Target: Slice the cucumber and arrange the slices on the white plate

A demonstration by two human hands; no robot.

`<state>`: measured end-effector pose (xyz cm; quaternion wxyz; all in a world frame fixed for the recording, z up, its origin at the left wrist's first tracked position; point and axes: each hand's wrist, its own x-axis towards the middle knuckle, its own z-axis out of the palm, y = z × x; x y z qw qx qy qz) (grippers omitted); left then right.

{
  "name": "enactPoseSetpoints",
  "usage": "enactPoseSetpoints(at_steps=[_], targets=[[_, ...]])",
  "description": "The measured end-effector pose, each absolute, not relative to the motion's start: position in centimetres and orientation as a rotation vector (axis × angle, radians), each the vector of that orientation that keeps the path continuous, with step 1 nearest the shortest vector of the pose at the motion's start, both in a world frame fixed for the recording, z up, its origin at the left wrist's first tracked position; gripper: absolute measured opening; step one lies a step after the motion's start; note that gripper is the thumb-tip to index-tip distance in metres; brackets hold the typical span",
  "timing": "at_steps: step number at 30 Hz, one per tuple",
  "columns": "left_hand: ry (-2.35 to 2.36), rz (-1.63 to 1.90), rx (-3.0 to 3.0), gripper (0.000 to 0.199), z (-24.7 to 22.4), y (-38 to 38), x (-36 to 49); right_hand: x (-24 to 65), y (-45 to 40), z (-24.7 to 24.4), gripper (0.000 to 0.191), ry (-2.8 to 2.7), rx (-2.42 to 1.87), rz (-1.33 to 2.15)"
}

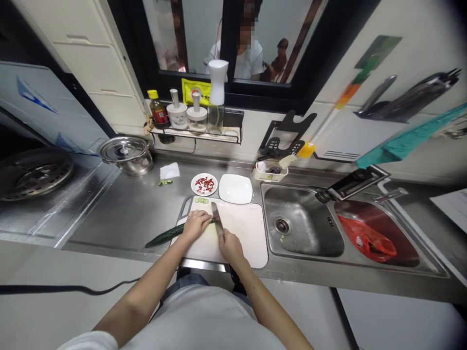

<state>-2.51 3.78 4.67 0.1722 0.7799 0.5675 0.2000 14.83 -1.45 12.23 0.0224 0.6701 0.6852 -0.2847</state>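
Note:
A long green cucumber (165, 237) lies slanting across the left edge of a white cutting board (242, 238). My left hand (197, 224) is closed over its right part and presses it to the board. In my right hand (231, 247) is a kitchen knife (216, 216), its blade upright at the cucumber's cut end, just right of my left fingers. Several pale cucumber slices (201, 200) lie at the board's top left. Behind the board stand a white plate of chopped red pieces (204, 184) and a bare white square dish (235, 188).
A double sink (302, 245) adjoins the board on the right, with a red plastic bag (368, 240) in its far basin. A lidded steel pot (136, 160) stands at the back left. Cucumber scraps (165, 183) lie by a white tissue (170, 170). Above hangs a seasoning rack (197, 136).

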Motion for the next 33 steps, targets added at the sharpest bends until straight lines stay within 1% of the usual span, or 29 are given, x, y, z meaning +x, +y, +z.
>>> enactPoseSetpoints(at_steps=[13,25,33], targets=[[1.606,0.509,2.221,0.029,4.8,3.7,-2.5,14.2,-1.4,12.4,0.034,2.114,2.055,-0.893],[1.580,0.606,2.243,0.026,4.3,3.7,-2.5,15.0,-3.3,14.1,0.034,2.056,1.959,-0.886],[1.570,0.584,2.236,0.025,4.2,4.0,-2.5,14.9,-3.2,14.3,0.033,2.057,1.953,-0.885]])
